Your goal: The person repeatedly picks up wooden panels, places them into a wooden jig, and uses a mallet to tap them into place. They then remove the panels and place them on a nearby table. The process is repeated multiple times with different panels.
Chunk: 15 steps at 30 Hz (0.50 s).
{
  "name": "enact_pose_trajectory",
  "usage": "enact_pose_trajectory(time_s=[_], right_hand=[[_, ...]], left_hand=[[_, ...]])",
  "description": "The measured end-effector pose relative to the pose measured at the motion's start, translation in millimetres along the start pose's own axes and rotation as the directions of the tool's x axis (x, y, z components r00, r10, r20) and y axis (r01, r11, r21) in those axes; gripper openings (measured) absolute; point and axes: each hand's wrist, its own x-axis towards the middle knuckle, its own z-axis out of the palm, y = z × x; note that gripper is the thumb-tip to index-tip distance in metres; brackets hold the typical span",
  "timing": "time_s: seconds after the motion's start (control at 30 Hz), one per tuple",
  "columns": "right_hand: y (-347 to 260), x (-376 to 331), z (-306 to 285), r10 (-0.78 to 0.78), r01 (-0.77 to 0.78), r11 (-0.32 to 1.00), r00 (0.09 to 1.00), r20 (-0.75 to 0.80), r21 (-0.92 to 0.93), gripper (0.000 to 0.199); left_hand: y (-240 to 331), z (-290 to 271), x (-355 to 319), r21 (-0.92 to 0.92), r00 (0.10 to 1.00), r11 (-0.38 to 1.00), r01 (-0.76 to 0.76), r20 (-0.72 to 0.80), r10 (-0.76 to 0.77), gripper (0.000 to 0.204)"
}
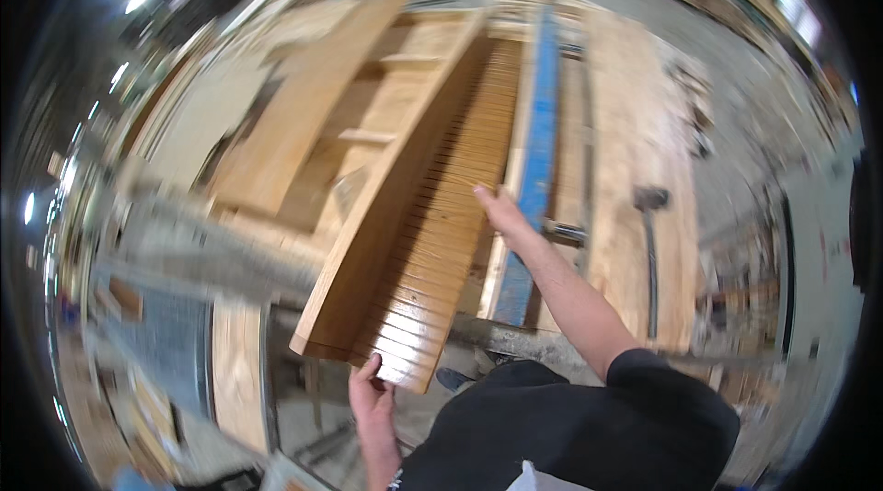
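Observation:
A long, glossy brown wooden piece (432, 224) lies lengthwise in front of me, its face crossed by many parallel grooves. A plain board (386, 206) rises along its left side. At the near end, my left hand (370, 396) is closed on the lower edge, thumb on top and the other fingers partly hidden beneath. Farther up, my right hand (501, 211) grips the right edge, with its thumb over the grooved face and its remaining fingers out of sight. Close by on the right runs a blue beam (540, 123).
Left of the grooved piece is a pale wooden frame (368, 137) with a flat panel (303, 114) over it. A black-headed mallet (651, 201) rests on a wide light plank (621, 123) at right. A metal clamp part (565, 232) sits beside the blue beam.

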Motion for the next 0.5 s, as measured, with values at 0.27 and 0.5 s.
enact_pose_trajectory(time_s=[0.27,0.5], right_hand=[[61.8,3.4,15.6,0.247,-0.401,0.674,0.914,0.323,0.62,0.056],[35.5,-81.9,65.2,0.174,-0.427,0.636,0.891,0.419,0.643,0.062]], left_hand=[[20.8,-109.2,-150.6,0.202,0.645,0.928,-0.312,-0.673,0.363,0.042],[-24.0,-231.5,-225.0,0.773,0.343,0.568,-0.281,-0.472,0.812,0.042]])
